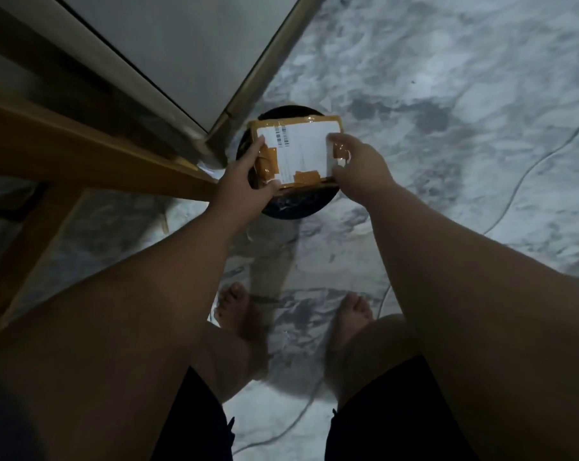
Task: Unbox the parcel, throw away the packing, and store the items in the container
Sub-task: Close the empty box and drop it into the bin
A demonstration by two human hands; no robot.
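A brown cardboard parcel box [299, 151] with a white shipping label and strips of brown tape is held flat in the air. Directly below it stands a round black bin [291, 207], mostly hidden by the box. My left hand [245, 181] grips the box's left edge, thumb on the near corner. My right hand [358, 161] grips its right edge, fingers over the taped side. What lies inside the bin is hidden.
A wooden table edge and leg [82, 154] run along the left. A grey door with a metal frame [248, 78] stands behind the bin. A thin cable [527, 171] lies across the marble floor on the right. My bare feet [235, 314] stand below.
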